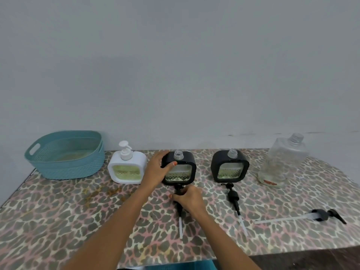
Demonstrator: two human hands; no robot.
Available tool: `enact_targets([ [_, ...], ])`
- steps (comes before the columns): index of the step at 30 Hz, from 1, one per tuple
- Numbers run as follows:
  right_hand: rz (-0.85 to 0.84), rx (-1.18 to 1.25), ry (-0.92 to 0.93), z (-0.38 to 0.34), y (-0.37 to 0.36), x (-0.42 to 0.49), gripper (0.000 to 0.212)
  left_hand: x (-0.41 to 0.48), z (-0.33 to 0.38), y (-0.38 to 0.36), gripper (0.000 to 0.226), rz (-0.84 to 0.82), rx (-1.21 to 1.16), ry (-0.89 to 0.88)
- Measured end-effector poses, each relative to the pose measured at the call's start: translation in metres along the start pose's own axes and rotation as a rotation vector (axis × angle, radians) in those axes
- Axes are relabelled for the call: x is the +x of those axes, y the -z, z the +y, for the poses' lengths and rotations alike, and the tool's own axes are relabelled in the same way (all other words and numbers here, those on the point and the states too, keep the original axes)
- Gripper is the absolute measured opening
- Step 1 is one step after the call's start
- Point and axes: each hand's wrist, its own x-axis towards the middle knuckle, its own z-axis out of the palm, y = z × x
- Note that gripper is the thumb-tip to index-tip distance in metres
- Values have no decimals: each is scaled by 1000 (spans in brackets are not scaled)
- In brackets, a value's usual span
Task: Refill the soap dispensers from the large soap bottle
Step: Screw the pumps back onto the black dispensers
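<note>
While the left hand [155,170] grips the upper left corner of the middle black dispenser [180,169], thumb across its front face and fingers curled round the top edge, the right hand [188,199] closes over the black pump [179,209] lying just in front of it on the desk [78,221].

- Middle black dispenser: upright, neck open, pale greenish liquid low in its window.
- Black pump: flat on the desk, head toward the dispenser, white tube pointing toward the person. Fingers of the right hand are curled over its collar; whether it is lifted off the desk, cannot tell.
- Right black dispenser [229,166]: upright, neck open, some greenish liquid in the window. Second pump [234,199] lies in front of it, tube toward the person.
- White dispenser [127,166]: left of the left hand, its white pump [125,151] fitted, window showing yellow-green liquid nearly to the top.
- Large soap bottle [282,160]: clear, at the right rear of the desk near the wall, neck open, well apart from both hands; looks almost empty.
- Third pump [323,215]: on its side at the right front, long tube pointing left.
- Teal basket [64,154]: left rear corner, beside the white dispenser.
- Desk surface: leopard-print cover.
</note>
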Motion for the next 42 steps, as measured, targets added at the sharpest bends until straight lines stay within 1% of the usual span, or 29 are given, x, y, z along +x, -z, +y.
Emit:
enact_targets([
  [3, 4, 18, 11, -2, 6, -3, 33, 2, 0, 3, 48, -4, -1, 6],
  [5, 18, 41, 31, -6, 12, -5, 31, 4, 0, 5, 50, -14, 6, 8],
  [12, 101, 109, 170, -37, 57, -13, 24, 5, 1, 6, 53, -29, 7, 15],
  [15, 206, 163, 234, -61, 78, -14, 35, 6, 0, 6, 54, -35, 8, 19],
  [17, 275, 221, 294, -77, 90, -14, 32, 6, -1, 7, 55, -44, -4, 32],
  [23, 403, 349, 503, -116, 107, 4, 24, 7, -3, 7, 57, -58, -20, 31],
  [27, 477, 404, 589, -128, 107, 16, 26, 7, -7, 6, 58, -51, -52, 23],
  [29, 487, 394, 620, -129, 103, 20, 19, 8, -9, 6, 58, -47, -55, 20],
  [33, 453, 337, 634, -116, 88, 27, 19, 9, -12, 6, 58, -43, -81, 17],
  [42, 368, 167, 592, -77, 59, 38, 30, 10, -16, 4, 57, -28, -66, -3],
])
